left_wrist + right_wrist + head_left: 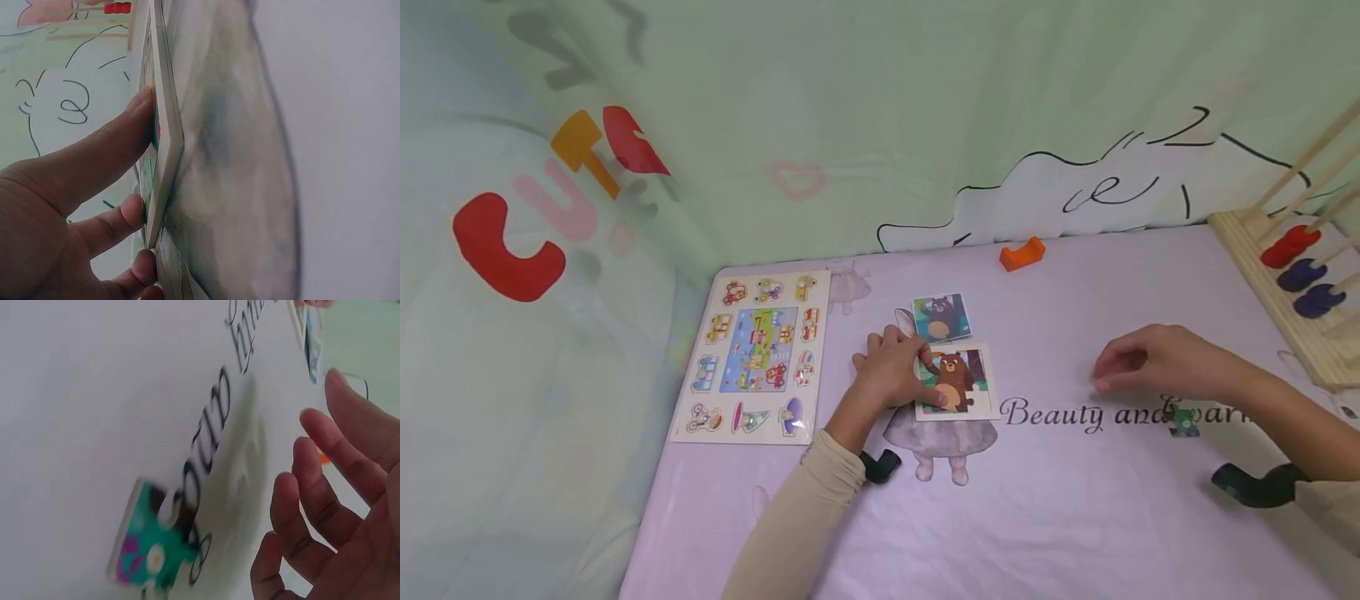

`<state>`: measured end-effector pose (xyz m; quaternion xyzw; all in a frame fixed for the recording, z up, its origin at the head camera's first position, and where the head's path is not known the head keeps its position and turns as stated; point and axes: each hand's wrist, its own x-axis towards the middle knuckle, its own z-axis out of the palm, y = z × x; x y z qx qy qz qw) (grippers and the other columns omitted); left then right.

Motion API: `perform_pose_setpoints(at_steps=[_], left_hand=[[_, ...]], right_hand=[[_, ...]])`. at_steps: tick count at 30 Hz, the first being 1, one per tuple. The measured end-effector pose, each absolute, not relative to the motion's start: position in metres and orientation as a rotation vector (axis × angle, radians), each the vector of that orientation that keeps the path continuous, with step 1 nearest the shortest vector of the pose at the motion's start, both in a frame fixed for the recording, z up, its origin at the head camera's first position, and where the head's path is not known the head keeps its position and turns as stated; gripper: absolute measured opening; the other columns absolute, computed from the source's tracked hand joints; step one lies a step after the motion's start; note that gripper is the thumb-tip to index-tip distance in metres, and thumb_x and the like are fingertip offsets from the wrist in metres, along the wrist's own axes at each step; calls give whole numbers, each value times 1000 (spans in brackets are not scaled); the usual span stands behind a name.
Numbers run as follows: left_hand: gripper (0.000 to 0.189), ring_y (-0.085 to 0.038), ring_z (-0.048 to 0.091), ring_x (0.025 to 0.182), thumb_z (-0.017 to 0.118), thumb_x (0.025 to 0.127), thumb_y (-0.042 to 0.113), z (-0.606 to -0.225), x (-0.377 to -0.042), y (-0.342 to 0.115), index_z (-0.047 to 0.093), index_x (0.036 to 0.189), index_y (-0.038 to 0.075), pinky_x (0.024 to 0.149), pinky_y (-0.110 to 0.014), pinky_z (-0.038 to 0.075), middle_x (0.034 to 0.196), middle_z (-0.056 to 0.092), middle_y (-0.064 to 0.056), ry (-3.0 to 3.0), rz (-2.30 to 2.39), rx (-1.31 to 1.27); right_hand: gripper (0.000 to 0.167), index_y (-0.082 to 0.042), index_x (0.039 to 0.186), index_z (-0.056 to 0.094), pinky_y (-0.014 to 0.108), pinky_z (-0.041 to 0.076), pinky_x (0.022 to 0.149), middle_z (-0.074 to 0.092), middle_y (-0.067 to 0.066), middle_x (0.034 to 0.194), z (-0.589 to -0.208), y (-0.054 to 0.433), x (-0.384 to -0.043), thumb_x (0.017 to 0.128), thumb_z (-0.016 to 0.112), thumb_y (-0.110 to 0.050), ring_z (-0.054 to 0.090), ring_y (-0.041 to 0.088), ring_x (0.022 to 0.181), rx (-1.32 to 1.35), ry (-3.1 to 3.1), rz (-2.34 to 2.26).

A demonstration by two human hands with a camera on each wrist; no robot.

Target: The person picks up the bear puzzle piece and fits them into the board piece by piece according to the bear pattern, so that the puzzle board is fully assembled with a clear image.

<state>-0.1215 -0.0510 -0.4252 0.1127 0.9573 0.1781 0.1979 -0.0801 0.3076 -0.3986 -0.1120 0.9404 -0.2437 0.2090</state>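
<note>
My left hand (891,367) holds a small bear jigsaw puzzle (981,404) by its left side. In the left wrist view the thumb lies across the puzzle's face (149,159) and the fingertips are at its edge. The puzzle has a notched gap at its lower right corner. Just behind it lies a matching bear picture card (946,317). My right hand (1157,362) hovers over the cloth to the right, fingers loosely bent and holding nothing. Below it on the cloth lies a loose jigsaw piece (1185,422), green with a purple patch and white flower (153,547).
A vehicle puzzle board (696,425) lies at the left. An orange curved block (1022,254) sits near the back edge. At the right stands a wooden rack (1277,304) with rods and red and blue pieces. Printed cloth (1060,500) covers the table; curtains hang behind.
</note>
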Motion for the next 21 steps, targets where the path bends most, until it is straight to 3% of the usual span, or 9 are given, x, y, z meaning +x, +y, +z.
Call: perform_pose_setpoints(at_steps=[6, 12, 21], left_hand=[[50, -28, 40, 112, 93, 67, 51, -422, -121, -51, 59, 95, 28, 90, -52, 36, 124, 47, -4, 2684, 488, 313], [50, -28, 39, 112, 92, 67, 52, -422, -122, -51, 58, 95, 28, 90, -52, 36, 123, 46, -5, 2682, 477, 317], [51, -28, 39, 111, 92, 67, 52, -423, -122, -51, 58, 95, 28, 90, -52, 36, 123, 46, -4, 2673, 492, 313]], right_hand=[[30, -22, 99, 77, 23, 45, 65, 65, -8, 82, -408, 334, -73, 81, 84, -45, 52, 6, 74, -288, 2614, -632], [29, -27, 94, 76, 22, 43, 64, 61, -10, 79, -414, 356, -67, 75, 87, -46, 49, 3, 73, -299, 2691, -555], [30, -23, 93, 76, 24, 38, 62, 59, -8, 79, -418, 370, -64, 72, 90, -41, 46, 4, 71, -245, 2676, -519]])
